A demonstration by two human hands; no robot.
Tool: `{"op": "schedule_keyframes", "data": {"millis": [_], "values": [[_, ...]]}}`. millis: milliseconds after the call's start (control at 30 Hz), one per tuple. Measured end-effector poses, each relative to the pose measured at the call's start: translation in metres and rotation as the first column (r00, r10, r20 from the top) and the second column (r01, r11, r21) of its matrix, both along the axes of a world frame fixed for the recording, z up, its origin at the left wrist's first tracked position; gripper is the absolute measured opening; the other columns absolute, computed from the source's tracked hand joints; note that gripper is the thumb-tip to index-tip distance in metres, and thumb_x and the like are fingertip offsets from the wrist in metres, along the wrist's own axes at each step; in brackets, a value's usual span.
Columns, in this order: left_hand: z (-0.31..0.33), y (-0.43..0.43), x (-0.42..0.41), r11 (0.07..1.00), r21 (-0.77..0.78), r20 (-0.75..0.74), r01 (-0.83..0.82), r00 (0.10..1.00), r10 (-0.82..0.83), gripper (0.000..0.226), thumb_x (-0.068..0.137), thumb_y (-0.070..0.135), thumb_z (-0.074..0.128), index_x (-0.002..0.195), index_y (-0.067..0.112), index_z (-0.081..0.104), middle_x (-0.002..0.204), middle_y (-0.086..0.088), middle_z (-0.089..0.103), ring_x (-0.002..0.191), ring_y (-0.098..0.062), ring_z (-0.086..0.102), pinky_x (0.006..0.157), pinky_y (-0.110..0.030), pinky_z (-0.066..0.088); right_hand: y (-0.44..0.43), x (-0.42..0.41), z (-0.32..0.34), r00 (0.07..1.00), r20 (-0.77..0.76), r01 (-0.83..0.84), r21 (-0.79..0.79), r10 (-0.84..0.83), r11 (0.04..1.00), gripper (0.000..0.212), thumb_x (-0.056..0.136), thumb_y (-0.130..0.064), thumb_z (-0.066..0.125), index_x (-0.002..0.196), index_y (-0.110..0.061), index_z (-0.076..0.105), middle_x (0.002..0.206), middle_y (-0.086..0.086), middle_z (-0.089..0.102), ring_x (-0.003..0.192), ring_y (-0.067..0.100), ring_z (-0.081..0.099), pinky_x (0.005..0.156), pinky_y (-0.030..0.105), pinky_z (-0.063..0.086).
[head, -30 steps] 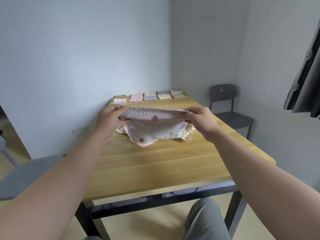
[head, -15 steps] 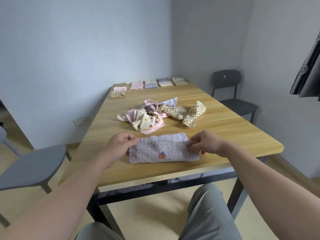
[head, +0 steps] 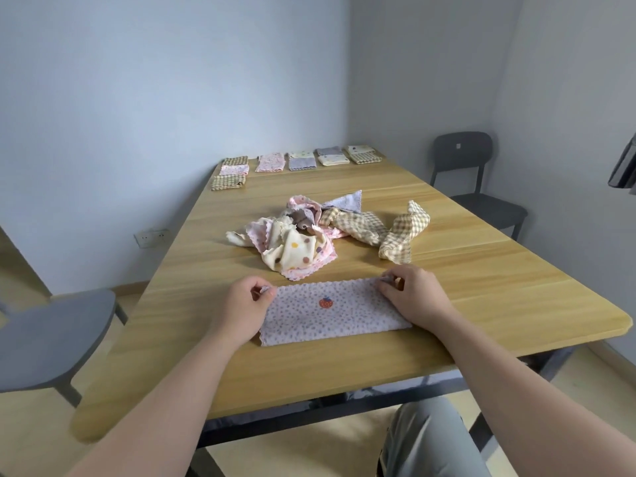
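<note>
I see the cloth (head: pixel 330 311) lying flat on the table (head: pixel 499 297), near the front edge, folded into a long strip that runs left to right. It is pale with small purple dots and has a red strawberry patch near its middle. My left hand (head: pixel 241 304) sits at the strip's left end, with thumb and curled fingers pinching the far left corner. My right hand (head: pixel 414 297) sits at the right end and pinches the far right corner the same way, its heel resting over that end of the cloth. Both grips are clamped on fabric, and the corners are lifted slightly off the wood. Just beyond the cloth, toward the middle of the table, lies a loose pile (head: pixel 309 235) of crumpled cloths, pink, cream with dots and tan check, close to the strip but not touching it. Along the far edge, folded cloths (head: pixel 303 161) lie in a row, well apart from the pile. A grey chair (head: pixel 51 342) stands at the left, and a dark chair (head: pixel 478 187) at the far right by the wall.
</note>
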State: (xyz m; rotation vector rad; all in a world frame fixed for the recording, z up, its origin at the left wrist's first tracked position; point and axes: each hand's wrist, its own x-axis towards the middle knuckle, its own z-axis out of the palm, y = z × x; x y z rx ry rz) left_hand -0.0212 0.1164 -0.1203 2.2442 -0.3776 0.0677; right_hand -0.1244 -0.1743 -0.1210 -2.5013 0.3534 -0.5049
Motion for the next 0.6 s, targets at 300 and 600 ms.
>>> {"op": "schedule_keyframes", "data": {"millis": [300, 600], "values": [[-0.008, -0.002, 0.0, 0.925, 0.38, 0.156, 0.006, 0.985, -0.071, 0.035, 0.102, 0.033, 0.047, 0.135, 0.033, 0.06, 0.135, 0.016, 0.052, 0.129, -0.014, 0.036, 0.111, -0.036, 0.032, 0.002, 0.005, -0.01, 0.989, -0.142, -0.006, -0.239, -0.029, 0.971, 0.039, 0.1, -0.035, 0.051, 0.133, -0.021, 0.063, 0.139, 0.003, 0.054, 0.126, 0.03, 0.044, 0.106, 0.039, 0.042], [-0.003, 0.002, -0.01, 0.983, 0.181, 0.125, 0.035, 0.99, -0.058, 0.017, 0.095, 0.024, 0.062, 0.086, 0.035, 0.053, 0.096, 0.015, 0.065, 0.081, -0.009, 0.06, 0.067, -0.031, 0.045, 0.004, -0.007, 0.004, 0.995, -0.071, -0.061, 0.042, 0.064, 0.997, 0.015, 0.092, -0.02, 0.066, 0.104, -0.028, 0.06, 0.097, -0.012, 0.062, 0.095, 0.014, 0.06, 0.076, 0.029, 0.048]]}}
